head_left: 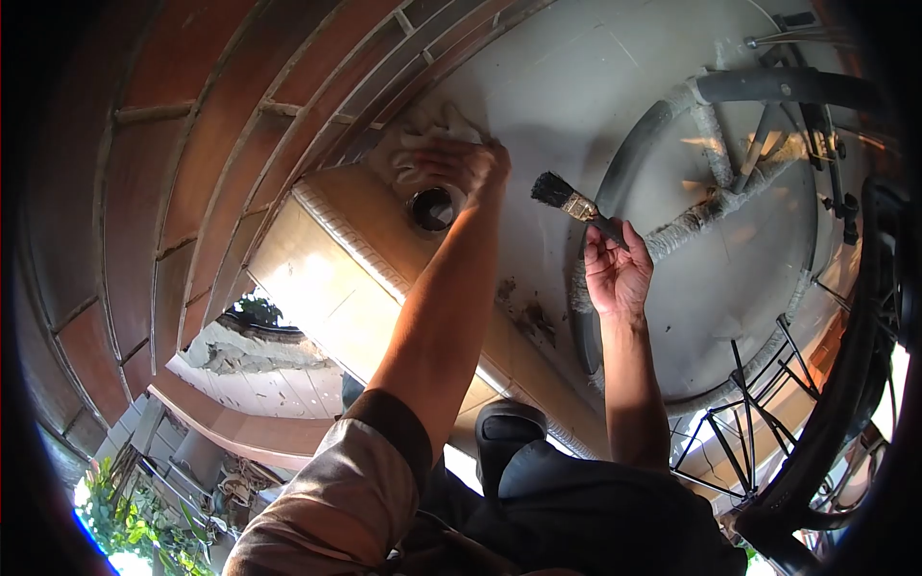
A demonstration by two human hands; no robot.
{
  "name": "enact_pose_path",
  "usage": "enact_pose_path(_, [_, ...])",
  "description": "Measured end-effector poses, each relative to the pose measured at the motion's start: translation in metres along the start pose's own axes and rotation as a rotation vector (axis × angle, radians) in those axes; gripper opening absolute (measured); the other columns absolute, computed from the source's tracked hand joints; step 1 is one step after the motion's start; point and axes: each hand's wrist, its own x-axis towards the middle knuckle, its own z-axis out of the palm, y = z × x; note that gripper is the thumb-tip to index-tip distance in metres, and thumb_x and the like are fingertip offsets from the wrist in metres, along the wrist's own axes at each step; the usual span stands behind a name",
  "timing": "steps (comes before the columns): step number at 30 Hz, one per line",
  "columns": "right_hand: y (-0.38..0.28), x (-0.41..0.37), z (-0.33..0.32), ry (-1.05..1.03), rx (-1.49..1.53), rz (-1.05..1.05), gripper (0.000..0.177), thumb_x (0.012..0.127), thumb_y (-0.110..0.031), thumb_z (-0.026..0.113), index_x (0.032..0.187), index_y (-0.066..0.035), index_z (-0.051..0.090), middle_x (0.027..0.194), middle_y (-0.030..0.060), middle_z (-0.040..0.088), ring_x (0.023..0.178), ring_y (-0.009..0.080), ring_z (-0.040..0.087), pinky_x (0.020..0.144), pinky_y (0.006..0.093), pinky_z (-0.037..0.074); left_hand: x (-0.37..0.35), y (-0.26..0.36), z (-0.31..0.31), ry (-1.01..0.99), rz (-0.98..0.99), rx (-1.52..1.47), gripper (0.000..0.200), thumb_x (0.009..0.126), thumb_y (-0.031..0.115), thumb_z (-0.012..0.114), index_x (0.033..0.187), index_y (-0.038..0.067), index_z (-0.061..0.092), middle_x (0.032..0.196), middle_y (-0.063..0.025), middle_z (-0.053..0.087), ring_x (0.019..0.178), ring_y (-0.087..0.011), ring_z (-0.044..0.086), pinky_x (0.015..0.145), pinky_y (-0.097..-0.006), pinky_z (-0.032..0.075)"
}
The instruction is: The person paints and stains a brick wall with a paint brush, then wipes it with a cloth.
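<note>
My left hand (466,165) reaches to the corner by the brick wall, fingers pressed over a pale, crumpled rag (449,125). Just below that hand is a round, dark-rimmed opening (415,208) on the tan tiled ledge. In my right hand (619,274) a paintbrush (579,204) is held by its dark handle, between thumb and fingers. Its black bristles point up and to the left, away from the grey surface's dark smudges (533,317).
A curved brick wall (154,173) rises on the left. The tan tiled ledge (327,259) runs diagonally beneath my arms. At right stands a large ring-shaped frame (615,173) with grey-wrapped bars, beside black metal rods (740,422). My dark shoe (509,432) is near the ledge.
</note>
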Motion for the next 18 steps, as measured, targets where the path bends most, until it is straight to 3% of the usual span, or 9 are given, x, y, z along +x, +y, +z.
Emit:
enact_pose_path(3, [-0.001, 0.001, 0.003, 0.002, -0.019, -0.001, 0.022, 0.095, -0.02, 0.061, 0.099, 0.001, 0.068, 0.095, 0.0185, 0.072, 0.085, 0.0299, 0.072, 0.071, 0.0382, 0.062, -0.002, -0.016, 0.062, 0.571, 0.158, 0.205, 0.1, 0.086, 0.049, 0.053, 0.146, -0.017, 0.009, 0.15, -0.0458, 0.002, 0.142, -0.0589, 0.005, 0.112, -0.0669, 0.014])
enact_pose_path(6, [0.001, 0.0, 0.005, 0.002, -0.031, 0.01, 0.022, 0.095, -0.021, 0.061, 0.098, 0.0, 0.068, 0.095, 0.0185, 0.072, 0.084, 0.0295, 0.072, 0.071, 0.0376, 0.062, -0.038, -0.026, 0.064, 0.537, 0.375, 0.129, 0.094, 0.089, 0.047, 0.05, 0.145, -0.018, 0.011, 0.149, -0.0465, 0.004, 0.141, -0.0603, 0.007, 0.114, -0.0655, 0.012])
enact_pose_path(7, [0.003, 0.002, 0.004, -0.002, -0.035, 0.009, 0.022, 0.095, -0.021, 0.061, 0.098, 0.0, 0.069, 0.095, 0.0184, 0.072, 0.084, 0.0294, 0.072, 0.07, 0.0374, 0.062, -0.054, -0.028, 0.059, 0.325, 0.39, 0.178, 0.093, 0.09, 0.049, 0.047, 0.146, -0.017, 0.011, 0.149, -0.0466, 0.004, 0.141, -0.0608, 0.006, 0.115, -0.064, 0.009])
enact_pose_path(10, [0.003, -0.001, 0.007, -0.019, -0.056, -0.005, 0.022, 0.095, -0.022, 0.061, 0.097, -0.002, 0.069, 0.094, 0.0171, 0.072, 0.084, 0.0289, 0.072, 0.07, 0.0368, 0.061, -0.072, -0.032, 0.022, 0.062, 0.456, 0.05, 0.093, 0.091, 0.05, 0.045, 0.147, -0.016, 0.012, 0.15, -0.0458, 0.006, 0.141, -0.0598, 0.007, 0.116, -0.0623, 0.008])
enact_pose_path(13, [-0.001, -0.006, 0.01, -0.019, -0.025, -0.008, 0.023, 0.094, -0.022, 0.061, 0.099, -0.001, 0.069, 0.095, 0.0166, 0.073, 0.084, 0.029, 0.072, 0.071, 0.0372, 0.061, -0.037, -0.025, 0.001, 0.026, 0.401, 0.092, 0.096, 0.09, 0.053, 0.046, 0.148, -0.015, 0.009, 0.151, -0.0444, 0.004, 0.142, -0.058, 0.007, 0.116, -0.0604, 0.01])
enact_pose_path(18, [-0.011, -0.009, 0.004, -0.038, -0.014, -0.016, 0.023, 0.094, -0.022, 0.061, 0.1, 0.0, 0.069, 0.096, 0.017, 0.073, 0.086, 0.0291, 0.071, 0.072, 0.0368, 0.061, -0.014, -0.018, 0.006, 0.135, 0.309, 0.061, 0.096, 0.09, 0.052, 0.048, 0.148, -0.015, 0.01, 0.151, -0.0441, 0.001, 0.143, -0.057, 0.005, 0.117, -0.0595, 0.009])
